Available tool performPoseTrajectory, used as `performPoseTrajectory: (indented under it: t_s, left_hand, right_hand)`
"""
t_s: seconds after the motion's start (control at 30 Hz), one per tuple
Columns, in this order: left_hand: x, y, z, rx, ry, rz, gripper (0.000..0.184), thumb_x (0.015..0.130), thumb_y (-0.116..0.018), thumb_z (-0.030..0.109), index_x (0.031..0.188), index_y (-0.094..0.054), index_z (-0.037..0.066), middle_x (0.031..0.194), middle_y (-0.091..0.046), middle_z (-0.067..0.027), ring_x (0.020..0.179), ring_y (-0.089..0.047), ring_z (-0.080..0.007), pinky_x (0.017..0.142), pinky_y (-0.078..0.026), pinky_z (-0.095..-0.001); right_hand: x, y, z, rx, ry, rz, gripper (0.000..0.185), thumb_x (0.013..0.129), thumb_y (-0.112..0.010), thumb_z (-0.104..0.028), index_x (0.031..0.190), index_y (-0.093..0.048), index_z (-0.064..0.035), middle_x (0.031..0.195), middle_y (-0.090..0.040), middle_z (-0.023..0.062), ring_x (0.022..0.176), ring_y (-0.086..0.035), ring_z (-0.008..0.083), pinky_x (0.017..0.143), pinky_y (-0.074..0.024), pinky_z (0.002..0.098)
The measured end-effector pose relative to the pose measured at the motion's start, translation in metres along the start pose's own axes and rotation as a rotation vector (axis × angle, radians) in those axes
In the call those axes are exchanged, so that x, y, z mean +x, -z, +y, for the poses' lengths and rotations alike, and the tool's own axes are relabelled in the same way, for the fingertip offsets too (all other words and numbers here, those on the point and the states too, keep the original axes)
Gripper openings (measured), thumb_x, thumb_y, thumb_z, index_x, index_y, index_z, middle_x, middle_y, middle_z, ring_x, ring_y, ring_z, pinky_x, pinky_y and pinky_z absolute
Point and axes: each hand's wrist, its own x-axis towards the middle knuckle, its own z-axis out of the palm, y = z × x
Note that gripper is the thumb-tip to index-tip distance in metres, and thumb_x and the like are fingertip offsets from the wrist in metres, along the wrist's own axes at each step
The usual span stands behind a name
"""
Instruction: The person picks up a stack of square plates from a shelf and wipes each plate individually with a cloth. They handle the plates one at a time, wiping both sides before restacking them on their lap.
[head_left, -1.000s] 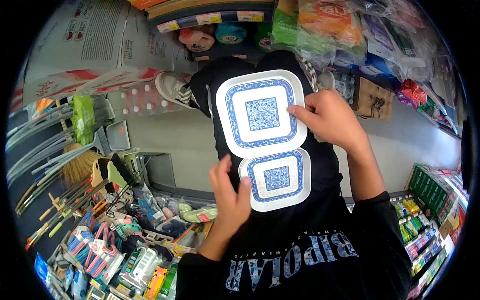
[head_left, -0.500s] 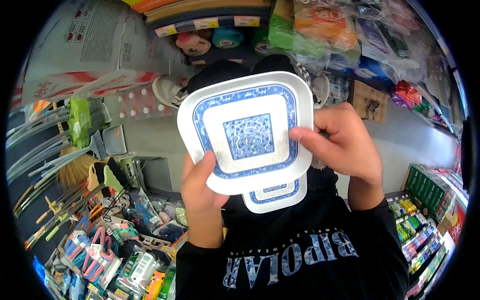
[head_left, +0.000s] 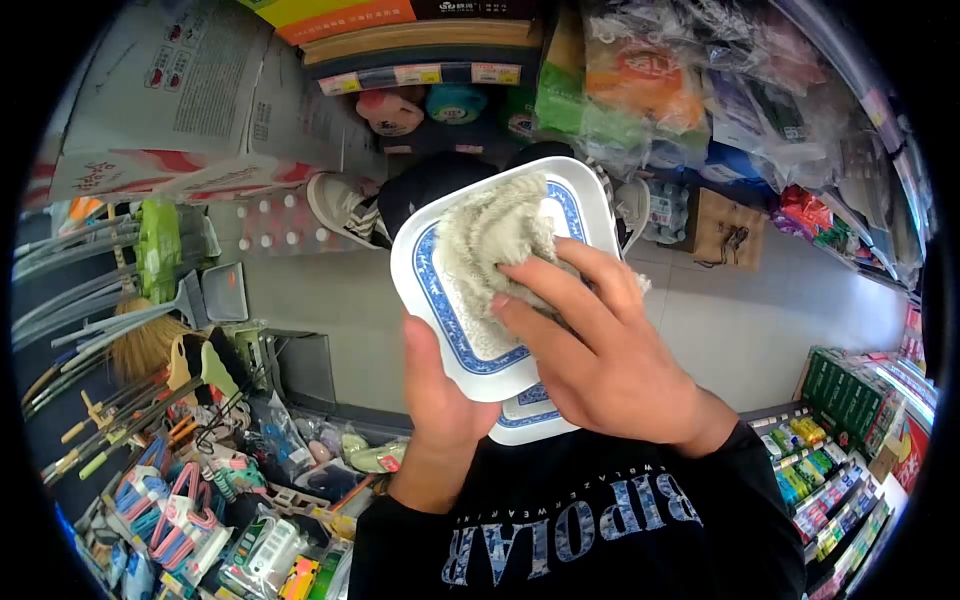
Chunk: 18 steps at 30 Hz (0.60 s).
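Observation:
A white square tray (head_left: 410,265) with a blue patterned border is held tilted in front of my chest. My left hand (head_left: 440,385) grips its lower left edge, with the thumb along the rim and the other fingers hidden underneath. My right hand (head_left: 610,350) presses a shaggy grey-white cloth (head_left: 490,225) against the tray's inner face, its fingers bent over the cloth. The cloth covers most of the central blue motif. Below the tray, a second, smaller-looking white and blue tray (head_left: 525,430) partly shows near my lap.
Large cartons (head_left: 160,110) stand at the upper left, beside packs of pink bottles (head_left: 290,225). Brooms (head_left: 150,330) and hangers (head_left: 190,510) fill the left side. Ahead are detergent bottles (head_left: 455,103) and bagged goods (head_left: 650,75). Shelves of small packets (head_left: 820,470) stand at the right.
My right hand has left the tray's right rim and now holds the cloth on its face, covering the centre motif. The tray has shifted slightly right; my left hand still holds it.

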Motion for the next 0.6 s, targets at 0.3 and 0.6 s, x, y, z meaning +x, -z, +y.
performPoseTrajectory:
  t_s: [0.3,0.6]
  left_hand:
    - [0.005,-0.014,-0.005,0.335,-0.204,-0.065,0.081,0.107,-0.043,0.049,0.164,-0.002,0.009,0.163,-0.026,-0.0176,0.147,-0.036,-0.0327,0.12,-0.031,-0.0491]
    - [0.006,-0.009,-0.004,0.096,0.017,-0.1,0.077,0.107,-0.023,0.061,0.162,-0.019,0.006,0.164,-0.03,-0.0127,0.15,-0.031,-0.0307,0.125,-0.02,-0.0456]
  right_hand:
    - [-0.009,-0.016,0.003,-0.27,-0.281,-0.004,0.089,0.093,-0.063,-0.043,0.154,-0.027,0.0116,0.153,-0.027,0.042,0.145,-0.019,0.0622,0.119,-0.0142,0.0656]
    - [0.01,-0.019,-0.006,-0.065,0.071,-0.049,0.083,0.094,-0.053,-0.057,0.139,-0.047,0.0125,0.143,-0.046,0.0333,0.14,-0.039,0.0496,0.121,-0.0249,0.0532]
